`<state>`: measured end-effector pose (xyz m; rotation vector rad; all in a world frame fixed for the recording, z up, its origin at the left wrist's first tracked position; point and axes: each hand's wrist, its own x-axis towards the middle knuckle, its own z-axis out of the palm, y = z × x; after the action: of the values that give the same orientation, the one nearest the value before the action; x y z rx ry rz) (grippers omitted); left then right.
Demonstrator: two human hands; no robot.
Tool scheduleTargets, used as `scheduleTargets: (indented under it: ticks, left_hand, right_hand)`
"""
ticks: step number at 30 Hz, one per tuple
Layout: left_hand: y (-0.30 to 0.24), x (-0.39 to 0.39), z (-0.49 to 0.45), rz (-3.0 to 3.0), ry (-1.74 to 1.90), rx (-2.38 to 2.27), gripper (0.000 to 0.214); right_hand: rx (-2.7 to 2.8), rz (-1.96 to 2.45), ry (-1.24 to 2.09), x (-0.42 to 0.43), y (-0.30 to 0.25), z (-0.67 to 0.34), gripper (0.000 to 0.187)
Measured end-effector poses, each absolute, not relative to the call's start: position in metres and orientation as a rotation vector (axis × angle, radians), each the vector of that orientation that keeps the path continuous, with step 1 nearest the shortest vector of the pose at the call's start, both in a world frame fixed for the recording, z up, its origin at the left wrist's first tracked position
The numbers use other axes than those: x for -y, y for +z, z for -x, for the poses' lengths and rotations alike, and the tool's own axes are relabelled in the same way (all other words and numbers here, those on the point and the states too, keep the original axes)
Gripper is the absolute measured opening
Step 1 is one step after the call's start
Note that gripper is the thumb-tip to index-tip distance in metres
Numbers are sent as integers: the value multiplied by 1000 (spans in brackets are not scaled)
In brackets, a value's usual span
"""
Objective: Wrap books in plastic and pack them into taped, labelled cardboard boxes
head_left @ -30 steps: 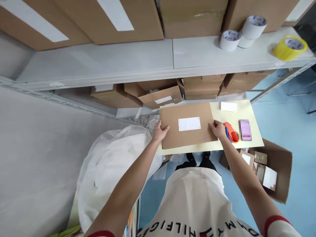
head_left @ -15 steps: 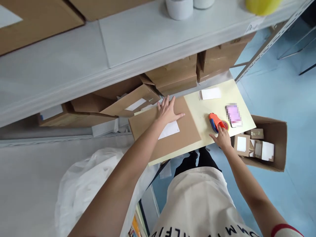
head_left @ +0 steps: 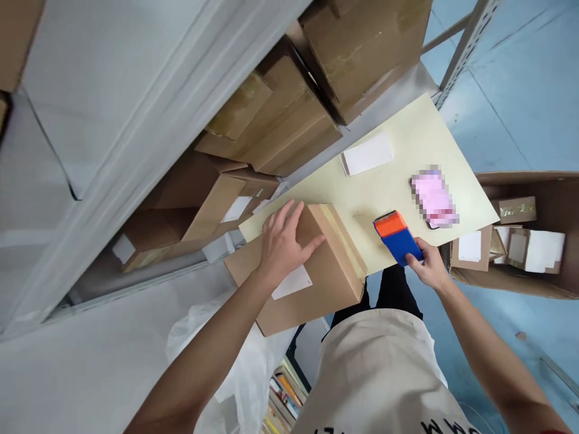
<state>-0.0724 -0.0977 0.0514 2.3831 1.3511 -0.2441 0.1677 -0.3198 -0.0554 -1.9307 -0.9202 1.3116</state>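
though partly hidden, label [head_left: 293,282] on carton [head_left: 329,265]

Ctn [head_left: 328,274] L of tape disp. [head_left: 398,241]

The person wears a loose shirt [head_left: 375,374] of white, slightly creamy colour, whose cloth makes soft folds over the belly, and on it some thick black letters [head_left: 453,426] are printed, cut by the lower edge of the view. Under the shirt hem there are black trousers [head_left: 394,295], of which only a part is seen. The left hand [head_left: 283,247], the right hand [head_left: 429,265] and both forearms [head_left: 488,349] are bare, while a small piece of red sleeve edge [head_left: 558,431] shows in the lower right corner
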Motion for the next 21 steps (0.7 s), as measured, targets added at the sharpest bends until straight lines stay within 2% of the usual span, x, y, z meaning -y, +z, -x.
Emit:
scheduleTargets:
  ticks: [3, 7, 11, 16, 21]
  left_hand:
    - [62, 100, 24, -2170, -183, -1113, 66]
    - [51, 106, -38, -1603, -343, -878, 54]
    - [35, 107, -63, -1495, -535, -869, 21]
    - [29, 95, -78, -1823, -754, -918, 23]
    - [-2, 69, -79, -1879, -1294, -826, 20]
  right_hand:
    - [760, 1652, 1374, 331, -56, -175, 41]
    - [687, 1530, 1410, 334, -60, -173, 42]
    - [613, 1461, 1499, 334, -63, -169, 51]
    - [224, 1416, 1587, 324, -67, -155, 67]
    - [-138, 1259, 1889, 323, -74, -141, 68]
